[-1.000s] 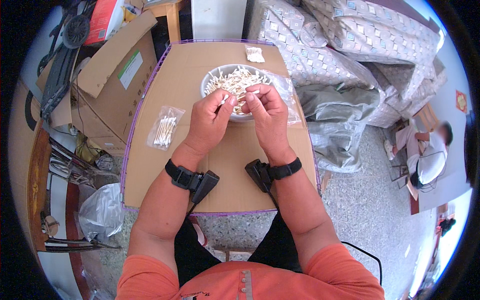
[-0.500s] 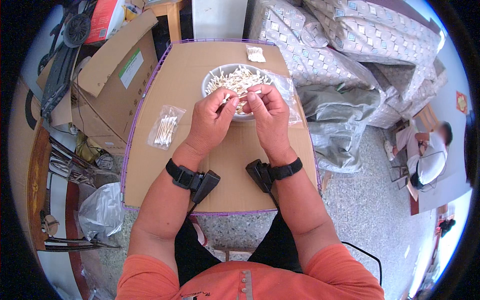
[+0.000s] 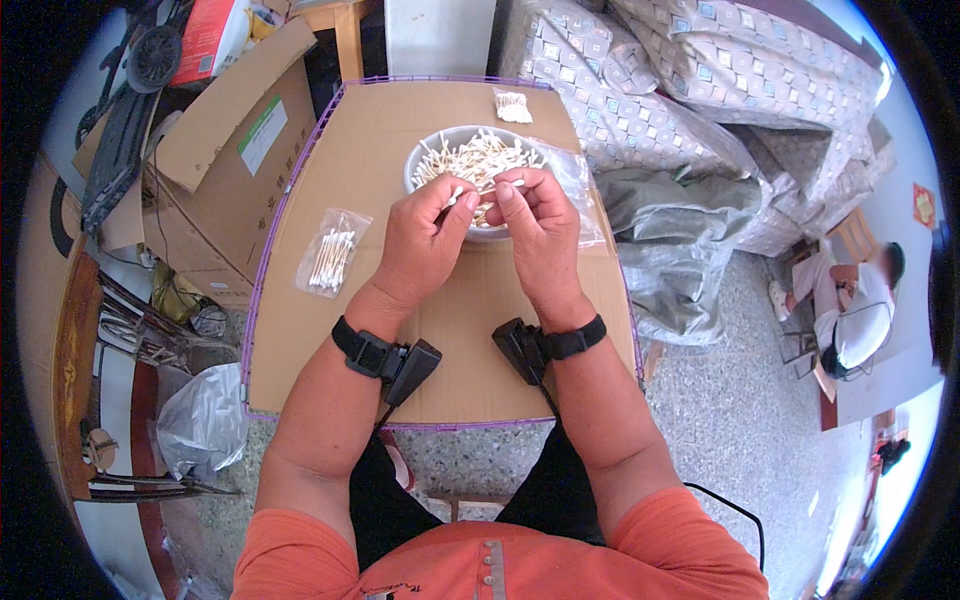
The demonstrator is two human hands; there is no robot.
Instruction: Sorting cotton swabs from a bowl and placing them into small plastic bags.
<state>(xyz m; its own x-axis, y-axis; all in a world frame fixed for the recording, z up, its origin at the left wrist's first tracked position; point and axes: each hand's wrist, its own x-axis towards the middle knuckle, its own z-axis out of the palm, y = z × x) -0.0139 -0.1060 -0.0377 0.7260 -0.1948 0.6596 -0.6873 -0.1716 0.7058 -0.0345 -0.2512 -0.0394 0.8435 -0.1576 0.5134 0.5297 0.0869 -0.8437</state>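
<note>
A light grey bowl [image 3: 409, 168] heaped with loose cotton swabs [image 3: 478, 153] stands on the cardboard-topped table. Just over its near rim, my left hand [image 3: 425, 238] pinches a cotton swab [image 3: 457, 194], thumb against forefinger. Close beside it my right hand [image 3: 542, 238] is also closed in a pinch, with white cotton swab tips [image 3: 517, 183] showing at its fingers. Whether both hands grip the same swab or separate ones is hard to see. A clear bag of cotton swabs [image 3: 333, 257] lies left of my left wrist. Beyond the bowl sits a small bundle of swabs [image 3: 514, 107].
Clear plastic bags [image 3: 575, 195] lie right of the bowl. A purple-edged cardboard sheet [image 3: 460, 350] covers the table. At left stands an open carton [image 3: 225, 170]; at right, wrapped patterned cushions [image 3: 690, 70] and a grey sack [image 3: 670, 250]. Another person [image 3: 860, 310] sits far right.
Both hands stay over the bowl's near rim in the same pinch, with only a very slight shift of the fingers. Nothing has visibly been picked up or put down.
</note>
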